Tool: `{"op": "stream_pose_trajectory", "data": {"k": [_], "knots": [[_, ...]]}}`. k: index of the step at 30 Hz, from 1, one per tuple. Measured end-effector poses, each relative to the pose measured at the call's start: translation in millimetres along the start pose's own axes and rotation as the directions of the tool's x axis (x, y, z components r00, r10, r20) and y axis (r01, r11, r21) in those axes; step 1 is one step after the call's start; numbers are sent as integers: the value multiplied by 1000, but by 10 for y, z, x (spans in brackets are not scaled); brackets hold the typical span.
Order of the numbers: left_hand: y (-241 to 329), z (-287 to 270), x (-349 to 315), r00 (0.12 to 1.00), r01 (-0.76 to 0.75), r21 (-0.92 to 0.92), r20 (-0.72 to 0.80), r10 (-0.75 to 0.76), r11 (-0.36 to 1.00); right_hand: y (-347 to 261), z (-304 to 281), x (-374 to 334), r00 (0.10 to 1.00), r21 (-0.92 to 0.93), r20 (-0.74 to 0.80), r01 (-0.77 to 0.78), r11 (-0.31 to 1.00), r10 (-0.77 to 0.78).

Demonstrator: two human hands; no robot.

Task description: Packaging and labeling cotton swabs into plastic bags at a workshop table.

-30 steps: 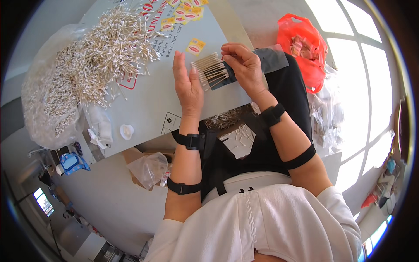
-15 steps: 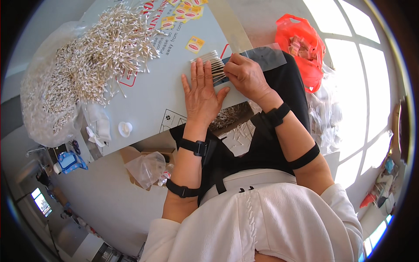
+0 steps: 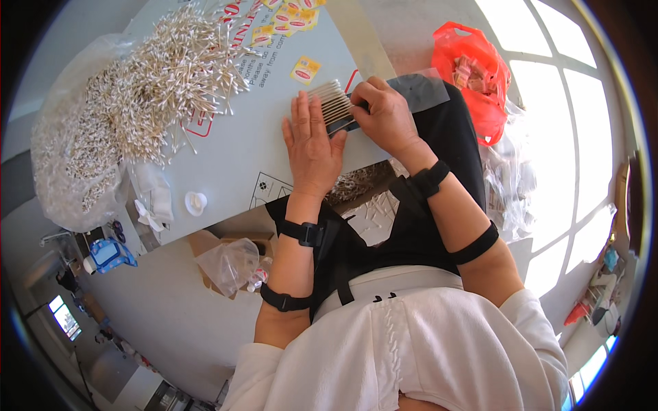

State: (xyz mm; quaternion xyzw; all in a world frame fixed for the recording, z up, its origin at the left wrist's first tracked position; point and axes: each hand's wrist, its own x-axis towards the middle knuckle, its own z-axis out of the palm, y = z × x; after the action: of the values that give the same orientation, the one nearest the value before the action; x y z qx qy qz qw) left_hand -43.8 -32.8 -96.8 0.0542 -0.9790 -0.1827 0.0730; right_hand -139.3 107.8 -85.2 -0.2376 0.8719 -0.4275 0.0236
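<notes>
A row of white-tipped cotton swabs (image 3: 333,100) lies side by side on the grey table near its front edge, over a dark strip. My left hand (image 3: 312,140) rests flat with its fingers stretched out along the swabs' left ends. At their right ends, my right hand (image 3: 385,116) has its fingers curled and pinched; what they grip is hidden. A see-through plastic sheet or bag (image 3: 421,90) sticks out to the right from beneath that hand, over my dark-clothed leg. One small yellow-and-white packet (image 3: 304,70) lies just beyond the swabs.
A big heap of loose cotton swabs (image 3: 171,72) spills from a clear bag (image 3: 51,171) at the left. More yellow packets (image 3: 291,19) lie at the back. A white round cap (image 3: 195,203) sits near the front edge. A red plastic bag (image 3: 490,116) stands at right.
My left hand has slid slightly left, uncovering more of the swab row, its fingers closer together. My right hand has shifted slightly up and left.
</notes>
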Motion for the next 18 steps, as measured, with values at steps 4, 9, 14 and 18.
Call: {"op": "stream_pose_trajectory", "data": {"k": [4,9,14,18], "knots": [[-98,14,163,933,25,-633,-263,-246,774,1,118,94,981,452,-179,19,892,70],[-13,121,485,826,-80,-934,-258,-502,348,-62,381,210,957,523,-285,112,845,49],[-20,153,521,845,-85,-956,-219,-488,281,-133,468,126,953,519,-295,94,850,75],[-23,162,528,839,-95,-961,-218,-498,260,-152,479,81,943,522,-306,56,851,126]]}}
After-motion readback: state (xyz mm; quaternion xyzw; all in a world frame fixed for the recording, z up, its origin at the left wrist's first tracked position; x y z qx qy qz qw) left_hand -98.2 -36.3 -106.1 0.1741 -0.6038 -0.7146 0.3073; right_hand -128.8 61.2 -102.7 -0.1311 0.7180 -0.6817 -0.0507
